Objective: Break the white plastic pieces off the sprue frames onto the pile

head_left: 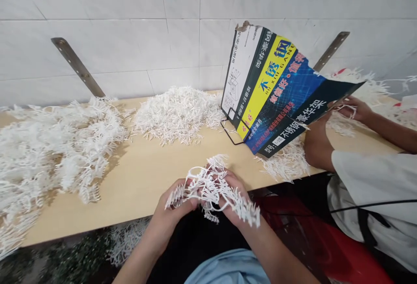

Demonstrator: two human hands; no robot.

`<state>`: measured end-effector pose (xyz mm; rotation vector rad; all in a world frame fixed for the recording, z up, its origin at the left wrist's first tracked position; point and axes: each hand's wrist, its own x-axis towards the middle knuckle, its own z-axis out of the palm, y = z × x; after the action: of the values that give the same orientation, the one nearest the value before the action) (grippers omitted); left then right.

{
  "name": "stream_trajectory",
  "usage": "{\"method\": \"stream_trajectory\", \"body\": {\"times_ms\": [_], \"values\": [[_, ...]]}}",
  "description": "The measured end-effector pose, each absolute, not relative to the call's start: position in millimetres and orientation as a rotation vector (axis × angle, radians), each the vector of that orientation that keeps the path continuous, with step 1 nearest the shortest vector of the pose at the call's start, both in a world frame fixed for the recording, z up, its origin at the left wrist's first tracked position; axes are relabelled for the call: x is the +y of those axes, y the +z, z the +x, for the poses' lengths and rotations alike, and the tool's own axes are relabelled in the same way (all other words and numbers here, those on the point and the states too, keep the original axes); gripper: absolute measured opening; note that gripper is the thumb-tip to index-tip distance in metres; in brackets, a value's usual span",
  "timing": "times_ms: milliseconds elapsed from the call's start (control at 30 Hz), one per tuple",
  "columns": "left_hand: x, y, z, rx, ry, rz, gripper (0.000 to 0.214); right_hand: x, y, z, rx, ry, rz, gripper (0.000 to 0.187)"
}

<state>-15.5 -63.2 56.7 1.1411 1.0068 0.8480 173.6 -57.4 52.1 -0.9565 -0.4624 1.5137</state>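
Note:
Both my hands grip one tangled white plastic frame (211,188) with many small comb-like pieces, held just off the front edge of the wooden table (146,175). My left hand (169,214) is closed on its left part. My right hand (233,197) is closed on its right part, with pieces hanging over the wrist. A heap of separated small white pieces (177,112) lies on the table beyond my hands.
A big pile of white plastic frames (55,149) covers the table's left end. A printed cardboard sheet (273,88) stands propped as a divider. To the right, another person's hand (353,108) works on white pieces. White tiled wall with metal brackets (78,67) behind.

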Motion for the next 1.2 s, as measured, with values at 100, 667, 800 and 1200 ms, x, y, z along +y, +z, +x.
{"method": "stream_trajectory", "body": {"times_ms": [100,667,800,1200], "values": [[-50.1,60.9,-34.5,1.183,0.736,1.545,0.032,-49.9,60.3,191.3,-0.421,1.624,-0.924,0.035],[-71.9,40.9,15.5,0.932,0.983,0.647,0.069,-47.8,44.8,155.7,-0.411,1.339,-1.131,0.052],[-77.2,29.9,15.3,1.067,0.815,0.913,0.054,-50.8,41.2,165.6,-0.417,1.2,-1.177,0.038],[-62.9,38.0,-60.6,1.425,0.709,2.124,0.035,-43.6,31.0,210.8,-0.731,1.58,-1.094,0.03]]}}
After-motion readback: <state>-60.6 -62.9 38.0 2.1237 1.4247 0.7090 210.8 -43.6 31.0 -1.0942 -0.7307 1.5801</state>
